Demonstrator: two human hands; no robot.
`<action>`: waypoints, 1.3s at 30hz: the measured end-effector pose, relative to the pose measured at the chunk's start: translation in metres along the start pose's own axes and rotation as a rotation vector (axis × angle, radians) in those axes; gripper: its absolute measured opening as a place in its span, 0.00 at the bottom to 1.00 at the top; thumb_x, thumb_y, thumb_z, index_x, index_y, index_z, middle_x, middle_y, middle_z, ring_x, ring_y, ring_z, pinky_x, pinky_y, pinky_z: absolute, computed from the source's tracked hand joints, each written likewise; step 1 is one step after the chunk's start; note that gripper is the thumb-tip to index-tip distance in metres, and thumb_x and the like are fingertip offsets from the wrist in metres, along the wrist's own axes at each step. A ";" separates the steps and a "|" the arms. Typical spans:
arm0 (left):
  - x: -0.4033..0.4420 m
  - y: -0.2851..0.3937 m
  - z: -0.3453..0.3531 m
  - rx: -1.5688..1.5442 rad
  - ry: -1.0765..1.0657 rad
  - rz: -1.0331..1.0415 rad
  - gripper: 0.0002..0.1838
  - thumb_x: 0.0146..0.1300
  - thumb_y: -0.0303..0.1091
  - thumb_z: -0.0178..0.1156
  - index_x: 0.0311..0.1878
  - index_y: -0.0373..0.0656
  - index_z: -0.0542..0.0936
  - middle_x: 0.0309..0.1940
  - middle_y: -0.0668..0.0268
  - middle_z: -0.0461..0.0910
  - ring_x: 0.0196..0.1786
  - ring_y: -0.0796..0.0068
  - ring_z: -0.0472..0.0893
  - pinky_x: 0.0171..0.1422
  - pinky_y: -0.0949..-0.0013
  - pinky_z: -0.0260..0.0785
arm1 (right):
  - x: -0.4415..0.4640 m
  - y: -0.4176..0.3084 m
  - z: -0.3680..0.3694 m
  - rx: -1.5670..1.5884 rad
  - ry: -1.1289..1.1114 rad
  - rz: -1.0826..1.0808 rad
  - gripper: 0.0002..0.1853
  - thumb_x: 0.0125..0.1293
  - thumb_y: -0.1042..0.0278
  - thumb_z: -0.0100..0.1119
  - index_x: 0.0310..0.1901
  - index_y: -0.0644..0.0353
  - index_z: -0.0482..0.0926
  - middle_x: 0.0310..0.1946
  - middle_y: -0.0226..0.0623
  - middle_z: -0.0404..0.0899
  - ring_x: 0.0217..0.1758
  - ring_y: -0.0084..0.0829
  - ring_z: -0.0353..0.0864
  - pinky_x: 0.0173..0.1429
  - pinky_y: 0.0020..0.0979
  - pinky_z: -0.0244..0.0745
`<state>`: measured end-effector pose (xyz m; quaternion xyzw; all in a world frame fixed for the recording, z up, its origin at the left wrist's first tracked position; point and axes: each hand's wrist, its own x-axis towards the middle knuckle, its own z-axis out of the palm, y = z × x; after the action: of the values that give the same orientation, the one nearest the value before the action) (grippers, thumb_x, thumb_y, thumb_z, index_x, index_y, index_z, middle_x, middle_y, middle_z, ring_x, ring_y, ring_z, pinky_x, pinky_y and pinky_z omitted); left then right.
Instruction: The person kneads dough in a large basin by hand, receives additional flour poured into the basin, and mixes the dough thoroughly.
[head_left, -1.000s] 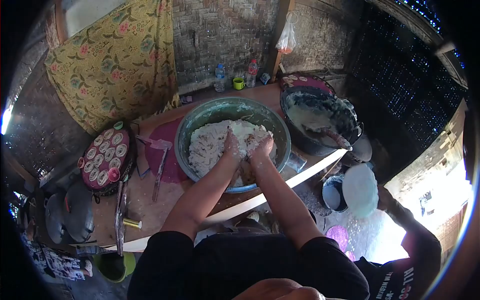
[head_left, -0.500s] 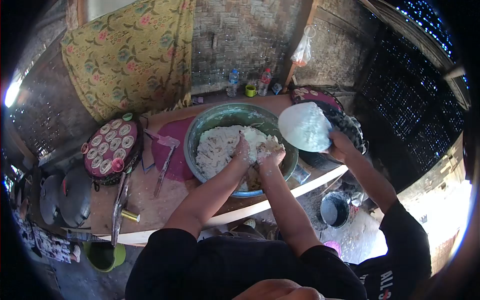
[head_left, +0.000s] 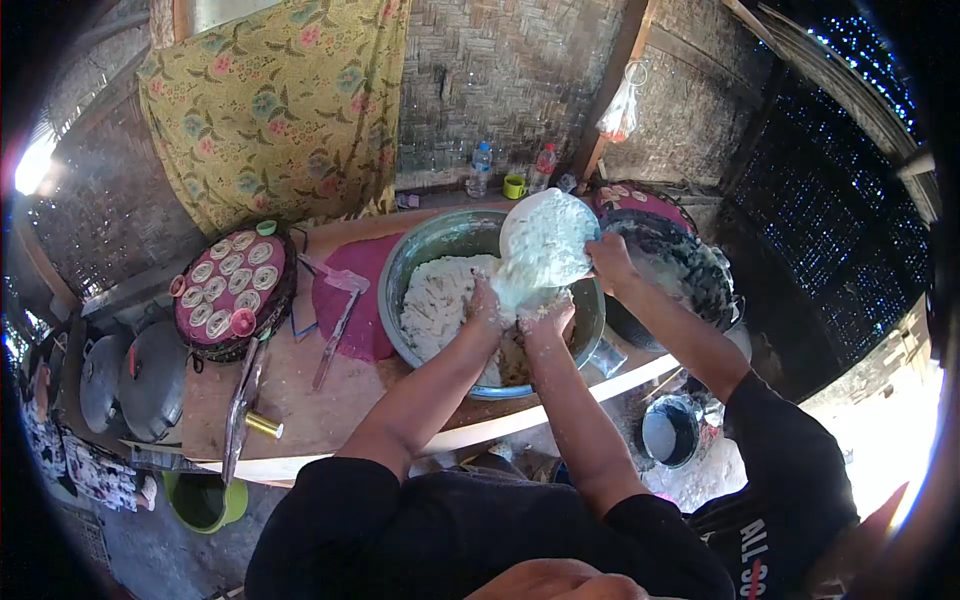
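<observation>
A large green basin (head_left: 397, 330) holds a pale floury dough (head_left: 437, 300). Both my hands are down in it, side by side near the middle. My left hand (head_left: 487, 302) is sunk in the mix, its fingers hidden by flour. My right hand (head_left: 545, 314), coated with crumbs, is curled around a clump of dough. Just above my hands, another person's hand (head_left: 612, 258) tilts a round white bowl (head_left: 585, 225). White floury stuff (head_left: 515, 282) drops from its lip onto my fingers and the dough.
Left on the table (head_left: 300, 400) are a tray of coiled dough pieces (head_left: 232, 285), a scraper (head_left: 343, 283) and a pink mat (head_left: 350, 325). A blackened pan (head_left: 715, 290) stands right of the basin. Bottles (head_left: 480, 170) and a yellow-green cup (head_left: 514, 187) line the wall. A bucket (head_left: 670, 435) stands below.
The other person's white bowl has moved left, over the basin, and tipped; its white contents now fall onto my hands. My hands stay in nearly the same place in the dough.
</observation>
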<state>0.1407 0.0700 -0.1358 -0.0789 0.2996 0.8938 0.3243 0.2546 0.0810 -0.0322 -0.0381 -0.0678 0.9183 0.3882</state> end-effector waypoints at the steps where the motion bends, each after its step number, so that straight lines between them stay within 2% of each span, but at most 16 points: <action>1: -0.009 0.006 0.004 -0.048 -0.062 -0.001 0.38 0.59 0.66 0.35 0.50 0.36 0.70 0.41 0.58 0.75 0.41 0.60 0.76 0.44 0.57 0.70 | 0.005 0.000 -0.007 0.004 -0.045 -0.001 0.23 0.60 0.57 0.39 0.53 0.61 0.68 0.49 0.40 0.71 0.52 0.40 0.70 0.56 0.43 0.65; 4: -0.015 0.014 0.006 -0.050 -0.289 0.096 0.38 0.59 0.66 0.34 0.51 0.36 0.70 0.39 0.59 0.76 0.38 0.60 0.77 0.43 0.58 0.70 | 0.019 0.005 -0.025 -0.188 -0.061 -0.079 0.20 0.61 0.62 0.40 0.53 0.62 0.68 0.49 0.39 0.71 0.50 0.38 0.72 0.53 0.40 0.68; 8: -0.016 0.015 0.012 -0.043 -0.097 -0.010 0.37 0.60 0.65 0.34 0.49 0.37 0.71 0.38 0.59 0.76 0.37 0.61 0.77 0.42 0.59 0.70 | 0.028 0.002 -0.043 -0.372 -0.292 -0.153 0.19 0.60 0.66 0.42 0.52 0.63 0.68 0.48 0.38 0.73 0.48 0.34 0.73 0.51 0.35 0.69; 11: -0.010 0.006 0.008 -0.091 -0.143 0.008 0.36 0.60 0.65 0.35 0.47 0.38 0.73 0.37 0.60 0.76 0.36 0.62 0.77 0.41 0.59 0.70 | 0.026 -0.001 -0.046 -0.517 -0.340 -0.176 0.19 0.60 0.65 0.41 0.52 0.63 0.68 0.48 0.38 0.72 0.49 0.35 0.73 0.52 0.36 0.69; 13: -0.001 0.003 0.001 0.108 -0.215 0.138 0.36 0.60 0.65 0.36 0.46 0.38 0.73 0.36 0.60 0.76 0.36 0.62 0.77 0.41 0.59 0.71 | 0.027 -0.004 -0.047 -0.568 -0.325 -0.161 0.20 0.60 0.65 0.40 0.52 0.63 0.69 0.48 0.38 0.72 0.49 0.35 0.73 0.52 0.36 0.69; 17: -0.008 0.008 0.006 0.168 -0.154 0.141 0.34 0.61 0.63 0.37 0.45 0.38 0.74 0.36 0.60 0.77 0.35 0.62 0.77 0.41 0.60 0.71 | 0.026 -0.006 -0.044 -0.513 -0.258 -0.099 0.20 0.61 0.64 0.38 0.52 0.63 0.69 0.48 0.38 0.71 0.49 0.36 0.72 0.53 0.38 0.68; 19: -0.014 0.008 0.008 -0.016 -0.119 0.071 0.32 0.61 0.61 0.39 0.46 0.37 0.73 0.36 0.60 0.77 0.35 0.63 0.77 0.40 0.60 0.72 | 0.025 -0.006 -0.039 -0.437 -0.203 -0.061 0.20 0.61 0.63 0.37 0.52 0.63 0.69 0.48 0.38 0.71 0.49 0.37 0.72 0.53 0.38 0.68; 23: 0.000 0.002 0.004 -0.085 -0.208 0.107 0.32 0.62 0.60 0.40 0.47 0.36 0.73 0.38 0.60 0.76 0.38 0.64 0.77 0.41 0.61 0.72 | 0.019 -0.007 -0.030 -0.258 -0.078 0.017 0.21 0.61 0.62 0.36 0.52 0.63 0.69 0.49 0.38 0.70 0.49 0.38 0.71 0.54 0.39 0.68; 26: -0.009 0.006 0.003 0.331 -0.327 0.415 0.32 0.62 0.59 0.39 0.48 0.36 0.72 0.40 0.61 0.76 0.40 0.64 0.77 0.43 0.63 0.71 | 0.020 -0.005 -0.027 -0.201 -0.035 0.029 0.21 0.61 0.61 0.35 0.51 0.62 0.69 0.49 0.38 0.70 0.49 0.38 0.71 0.54 0.40 0.68; 27: -0.016 0.011 0.010 0.108 -0.200 0.200 0.24 0.63 0.51 0.42 0.46 0.38 0.72 0.38 0.61 0.75 0.39 0.66 0.76 0.42 0.65 0.71 | 0.020 -0.004 -0.028 -0.200 -0.039 0.023 0.21 0.60 0.61 0.36 0.51 0.62 0.69 0.48 0.38 0.70 0.49 0.38 0.71 0.53 0.39 0.68; 29: -0.016 0.009 0.010 -0.113 -0.072 -0.017 0.16 0.63 0.42 0.44 0.44 0.40 0.72 0.36 0.62 0.75 0.37 0.68 0.75 0.42 0.67 0.70 | 0.021 -0.003 -0.029 -0.205 -0.043 0.013 0.21 0.60 0.61 0.36 0.51 0.62 0.69 0.48 0.38 0.71 0.49 0.38 0.71 0.53 0.39 0.68; 31: -0.010 0.004 0.005 0.011 -0.282 0.158 0.30 0.63 0.58 0.38 0.50 0.38 0.71 0.41 0.62 0.75 0.41 0.64 0.76 0.44 0.63 0.71 | 0.022 -0.003 -0.034 -0.212 -0.041 0.006 0.21 0.60 0.60 0.37 0.50 0.61 0.70 0.48 0.38 0.71 0.49 0.38 0.72 0.52 0.39 0.68; 35: 0.046 -0.021 -0.029 -0.094 -0.171 0.018 0.30 0.63 0.57 0.39 0.50 0.38 0.71 0.41 0.63 0.75 0.40 0.64 0.76 0.42 0.62 0.71 | 0.020 -0.003 -0.034 -0.229 -0.044 -0.006 0.21 0.59 0.59 0.38 0.50 0.60 0.70 0.47 0.38 0.71 0.49 0.37 0.72 0.51 0.38 0.69; 36: 0.059 -0.028 -0.038 0.012 -0.273 0.118 0.30 0.63 0.57 0.40 0.49 0.38 0.71 0.40 0.63 0.76 0.39 0.64 0.77 0.41 0.62 0.71 | 0.019 -0.003 -0.034 -0.230 -0.046 -0.009 0.21 0.59 0.59 0.39 0.50 0.60 0.70 0.47 0.38 0.71 0.49 0.37 0.72 0.51 0.38 0.69; 38: 0.046 -0.024 -0.031 0.118 -0.375 0.216 0.29 0.62 0.57 0.40 0.49 0.38 0.71 0.40 0.63 0.76 0.39 0.65 0.77 0.40 0.62 0.71 | 0.020 -0.003 -0.036 -0.246 -0.047 -0.017 0.20 0.59 0.59 0.39 0.49 0.59 0.71 0.47 0.38 0.72 0.49 0.37 0.72 0.51 0.37 0.70; 39: 0.008 -0.007 -0.007 0.035 -0.246 0.145 0.28 0.62 0.56 0.41 0.48 0.39 0.72 0.39 0.63 0.76 0.38 0.65 0.77 0.40 0.62 0.71 | 0.019 -0.004 -0.037 -0.246 -0.045 -0.017 0.20 0.59 0.59 0.40 0.49 0.59 0.71 0.46 0.38 0.72 0.49 0.37 0.73 0.51 0.37 0.70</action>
<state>0.1383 0.0744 -0.1480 0.0586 0.2780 0.9125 0.2942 0.2486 0.1010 -0.0687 -0.0642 -0.1890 0.9004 0.3867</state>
